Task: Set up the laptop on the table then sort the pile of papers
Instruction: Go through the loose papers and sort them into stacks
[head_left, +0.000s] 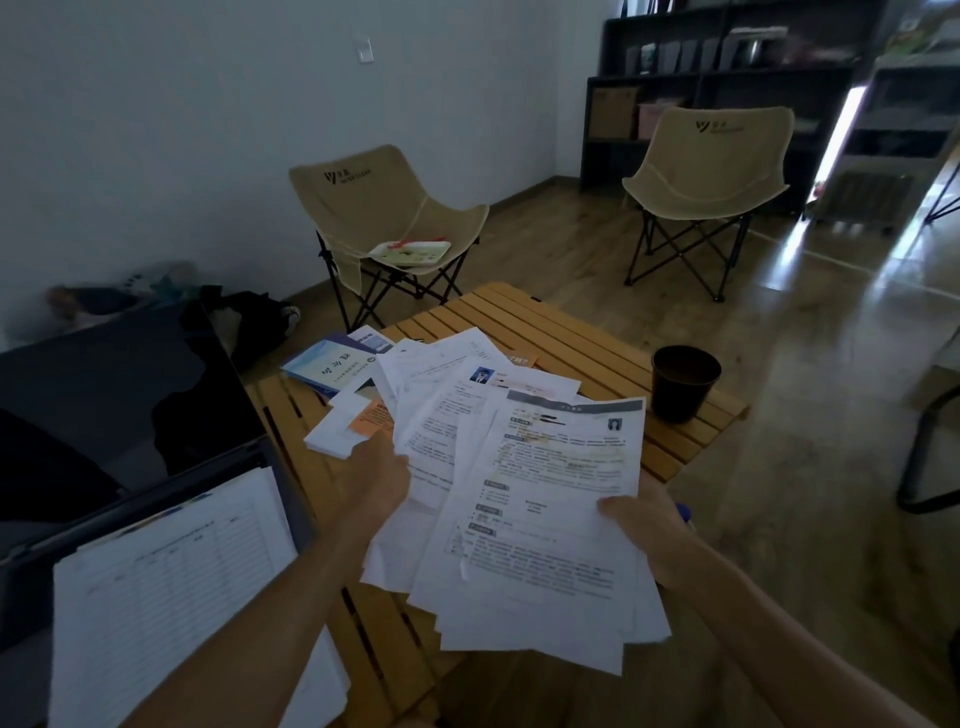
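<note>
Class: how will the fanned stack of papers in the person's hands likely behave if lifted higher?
The papers probably flop: sheets droop past the right hand. Unevenly fanned, some may slip out. Likely light, as the left hand holds only an edge.

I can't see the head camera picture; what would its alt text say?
Two hands, left hand and right hand, hold a fanned sheaf of printed papers over a slatted wooden table. An open laptop stands left, a dark cup right, two folding chairs behind.
</note>
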